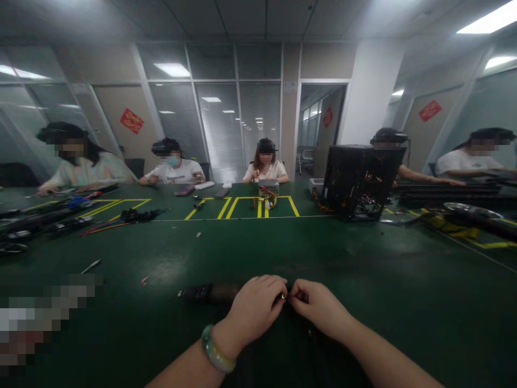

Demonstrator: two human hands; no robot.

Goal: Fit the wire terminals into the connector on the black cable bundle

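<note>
My left hand [256,307], with a green bracelet on its wrist, is curled into a pinch near the table's front edge. My right hand [317,306] is pinched too, fingertip to fingertip with the left. Between the fingertips sits a tiny bright piece [283,296] that I cannot make out. A dark long object [205,292] lies on the green table [226,253] just left of my left hand, partly hidden under it. A dark flat thing lies beneath both wrists; its shape is unclear.
Several people sit around the far and side edges, working. A black open computer case [357,182] stands at the right middle. Cables and tools [133,216] lie at the left. A small grey box with wires [268,189] sits at the far middle. Yellow lines [242,207] mark the table.
</note>
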